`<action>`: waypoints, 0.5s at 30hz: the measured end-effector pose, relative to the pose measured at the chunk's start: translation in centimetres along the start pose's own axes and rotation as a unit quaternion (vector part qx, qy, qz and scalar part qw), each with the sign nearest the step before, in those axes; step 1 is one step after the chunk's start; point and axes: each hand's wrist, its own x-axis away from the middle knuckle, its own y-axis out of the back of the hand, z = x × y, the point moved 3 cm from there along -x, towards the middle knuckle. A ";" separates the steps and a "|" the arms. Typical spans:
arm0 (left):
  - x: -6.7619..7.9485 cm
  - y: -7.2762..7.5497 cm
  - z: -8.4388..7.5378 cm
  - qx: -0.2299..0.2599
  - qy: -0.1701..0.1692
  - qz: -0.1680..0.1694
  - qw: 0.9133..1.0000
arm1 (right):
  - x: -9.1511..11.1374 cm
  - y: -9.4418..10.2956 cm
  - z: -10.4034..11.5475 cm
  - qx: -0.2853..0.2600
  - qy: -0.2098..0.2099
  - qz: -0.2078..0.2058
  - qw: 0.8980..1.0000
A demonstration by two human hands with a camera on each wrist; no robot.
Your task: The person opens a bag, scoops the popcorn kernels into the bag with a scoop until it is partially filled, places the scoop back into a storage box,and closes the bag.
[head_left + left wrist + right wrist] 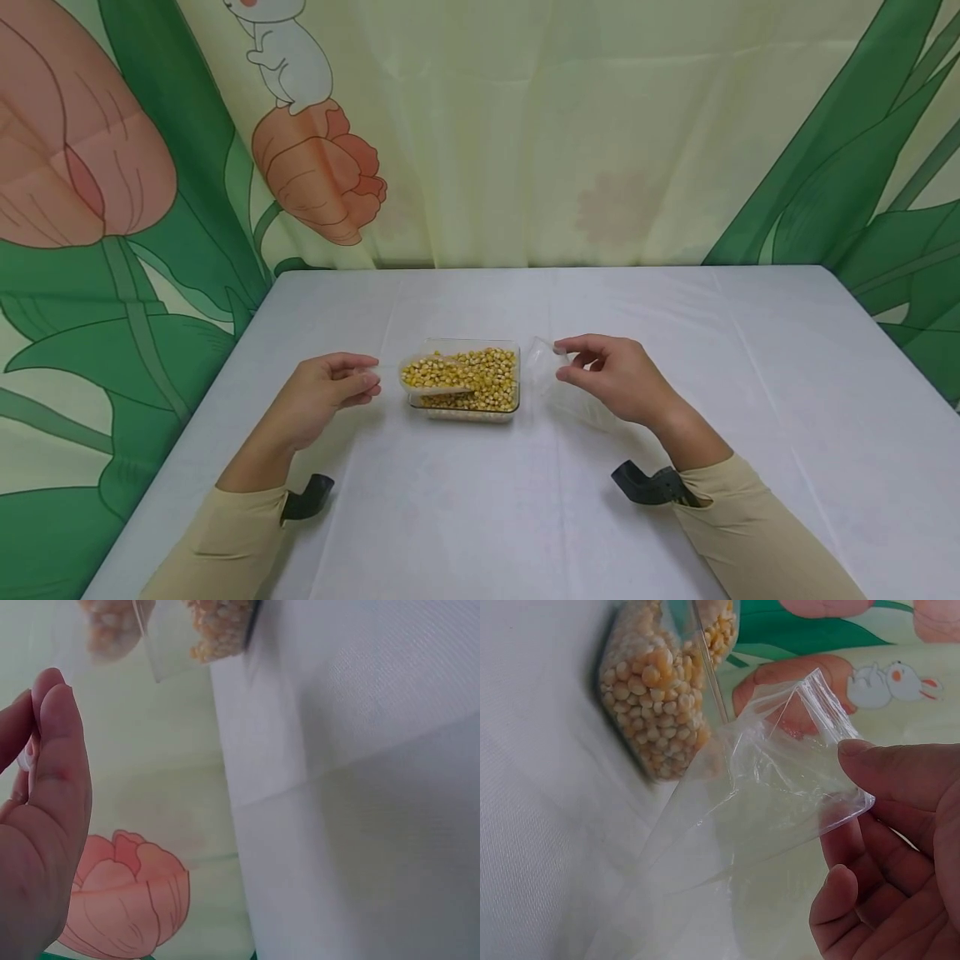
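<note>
My left hand (pixel 321 398) pinches the handle end of a clear scoop (pixel 442 389) between thumb and fingers. Corn kernels fill the scoop's bowl, which is over the left part of a clear rectangular container (pixel 471 416). More yellow corn kernels (pixel 491 375) lie inside that container. To the right of it, my right hand (pixel 622 379) holds a transparent zip bag (pixel 772 772) by its top edge, with thumb and finger. The bag hangs thin and creased, with no kernels visible in it. In the left wrist view the scoop's handle is mostly hidden behind the fingers.
A white cloth (pixel 465 508) covers the table. Behind it hangs a curtain (pixel 487 167) printed with flowers, leaves and a rabbit. Black wrist mounts (pixel 309 497) sit at both sleeve cuffs.
</note>
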 end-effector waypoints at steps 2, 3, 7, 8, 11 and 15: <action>0.0 0.1 0.1 0.010 -0.002 0.001 1.000 | 0.0 0.0 0.0 0.000 0.001 0.000 1.000; 0.0 0.1 0.2 0.017 -0.002 0.002 1.000 | 0.0 0.0 0.0 -0.001 0.001 0.000 1.000; -0.1 0.2 0.6 0.042 0.004 0.004 0.999 | 0.0 0.0 -0.1 -0.002 0.000 0.000 1.000; -0.1 0.3 0.6 0.048 0.007 0.004 0.999 | 0.0 0.0 -0.1 -0.003 0.000 0.000 1.000; -0.1 0.3 0.9 0.063 0.013 0.003 0.998 | 0.0 -0.1 -0.1 -0.004 0.001 0.000 1.000; -0.2 0.2 1.2 0.082 0.010 0.004 0.997 | 0.0 -0.1 -0.1 -0.005 0.001 0.001 1.000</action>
